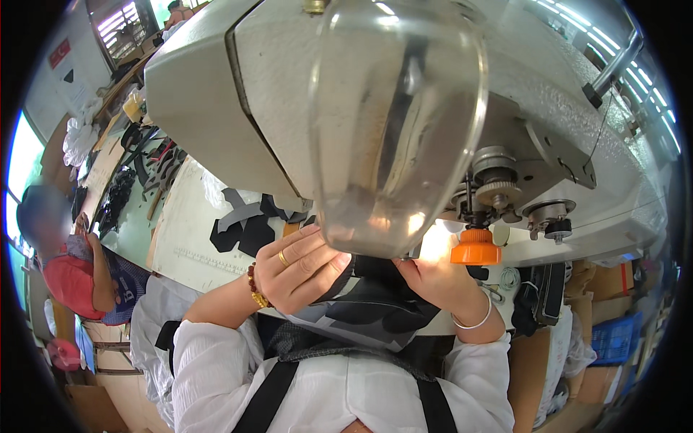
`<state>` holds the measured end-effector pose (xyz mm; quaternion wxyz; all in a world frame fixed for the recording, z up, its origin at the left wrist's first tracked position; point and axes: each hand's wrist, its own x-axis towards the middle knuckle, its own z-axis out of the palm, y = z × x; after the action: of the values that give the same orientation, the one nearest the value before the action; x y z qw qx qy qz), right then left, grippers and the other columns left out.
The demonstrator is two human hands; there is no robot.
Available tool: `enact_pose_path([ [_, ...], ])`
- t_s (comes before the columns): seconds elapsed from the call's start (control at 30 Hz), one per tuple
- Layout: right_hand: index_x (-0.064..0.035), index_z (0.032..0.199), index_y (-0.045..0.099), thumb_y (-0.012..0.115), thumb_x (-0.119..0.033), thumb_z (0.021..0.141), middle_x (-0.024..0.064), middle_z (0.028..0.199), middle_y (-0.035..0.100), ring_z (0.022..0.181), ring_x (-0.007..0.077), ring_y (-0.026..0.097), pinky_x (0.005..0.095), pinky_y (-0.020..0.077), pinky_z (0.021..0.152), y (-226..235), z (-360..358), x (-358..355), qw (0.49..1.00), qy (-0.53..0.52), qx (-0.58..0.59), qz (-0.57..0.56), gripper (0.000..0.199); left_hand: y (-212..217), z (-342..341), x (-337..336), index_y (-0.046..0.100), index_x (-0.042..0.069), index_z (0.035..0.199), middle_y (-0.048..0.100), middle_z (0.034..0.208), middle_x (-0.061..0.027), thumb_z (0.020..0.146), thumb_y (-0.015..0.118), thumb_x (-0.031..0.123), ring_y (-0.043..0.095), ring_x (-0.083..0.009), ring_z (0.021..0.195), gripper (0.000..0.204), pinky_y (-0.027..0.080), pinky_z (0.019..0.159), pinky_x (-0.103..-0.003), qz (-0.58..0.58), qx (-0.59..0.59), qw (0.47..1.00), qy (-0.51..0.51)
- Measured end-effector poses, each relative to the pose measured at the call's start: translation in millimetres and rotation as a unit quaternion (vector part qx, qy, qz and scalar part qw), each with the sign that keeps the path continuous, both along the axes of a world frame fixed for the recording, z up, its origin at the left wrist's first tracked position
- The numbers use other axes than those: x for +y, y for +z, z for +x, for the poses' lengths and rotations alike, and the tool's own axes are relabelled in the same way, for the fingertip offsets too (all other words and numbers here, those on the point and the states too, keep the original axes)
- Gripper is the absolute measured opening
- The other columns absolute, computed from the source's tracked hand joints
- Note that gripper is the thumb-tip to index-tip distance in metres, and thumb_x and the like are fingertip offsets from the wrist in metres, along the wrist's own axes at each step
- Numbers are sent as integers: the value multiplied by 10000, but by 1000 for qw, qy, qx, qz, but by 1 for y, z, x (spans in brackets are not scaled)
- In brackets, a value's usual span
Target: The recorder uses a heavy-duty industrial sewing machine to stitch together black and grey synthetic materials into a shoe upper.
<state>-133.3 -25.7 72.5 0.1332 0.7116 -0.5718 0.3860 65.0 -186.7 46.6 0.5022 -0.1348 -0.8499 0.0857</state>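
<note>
Working in close under a big, cream-coloured metal sewing machine [202,94], over a flat white table [180,238]. Peering through a tall, clear, curved plastic shield [397,144], so probably needing to go slowly, with the work spot partly hidden. Handling a floppy grey and black patterned cloth piece [372,312], lying just below the shield, between the two hands and sagging toward the body. Probably needing a little lift there, to stop it from tugging. Pinching the dark cloth with the left hand [299,270], fingers bent and close together. Touching the other side with the right hand [444,281], thumb at the edge; not being able to tell how tight, with the fingertips lost in bright light. Likely doing best by guiding gently from both sides, smoothing folds, and not pulling hard. Minding the round orange plastic knob [476,249] just beside the right hand, and, smaller, the red and gold bead bracelet [256,286] on the left wrist, for fear of snagging.
</note>
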Motion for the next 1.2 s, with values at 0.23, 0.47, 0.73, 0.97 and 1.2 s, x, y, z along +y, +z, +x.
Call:
enact_pose_path([
  [0.23, -159, 1030, 820, 716, 28, 696, 48, 945, 758, 679, 222, 702, 314, 562, 574, -1, 2, 0, 1000, -5, -4, 13, 397, -13, -6, -11, 708, 66, 871, 745, 952, -98, 773, 754, 114, 729, -229, 935, 119, 644, 900, -424, 24, -76, 997, 21],
  [0.47, -151, 958, 804, 768, -22, 717, 40, 882, 750, 658, 218, 690, 331, 549, 553, -9, -1, -2, 1000, 3, -27, 4, 275, -8, 0, -11, 720, 60, 934, 739, 998, -84, 824, 720, 79, 731, -219, 940, 112, 639, 919, -423, 44, -118, 992, 22],
  [0.73, -139, 876, 755, 831, -146, 696, 15, 848, 724, 654, 207, 669, 318, 481, 517, -15, -4, -1, 1000, 16, -9, -11, 196, -5, -6, -14, 747, 48, 1072, 706, 1008, -64, 800, 699, 85, 714, -223, 949, 279, 639, 869, -360, 18, -123, 992, 16],
  [0.97, -118, 849, 717, 816, -162, 673, 20, 830, 703, 649, 217, 648, 351, 435, 516, -30, -6, 2, 1000, 9, 8, 13, 207, -18, -5, -27, 731, 90, 1024, 707, 1125, -173, 792, 727, 105, 678, -161, 731, 233, 536, 552, -261, 28, -157, 985, 58],
  [1.2, -114, 839, 708, 799, -184, 663, 40, 877, 718, 739, 253, 683, 381, 492, 611, -50, -13, 0, 990, 83, -112, -6, 209, -39, -13, -30, 731, 123, 947, 733, 1062, -181, 782, 764, 119, 501, -90, 505, 168, 410, 417, -238, 224, -137, 965, -9],
])
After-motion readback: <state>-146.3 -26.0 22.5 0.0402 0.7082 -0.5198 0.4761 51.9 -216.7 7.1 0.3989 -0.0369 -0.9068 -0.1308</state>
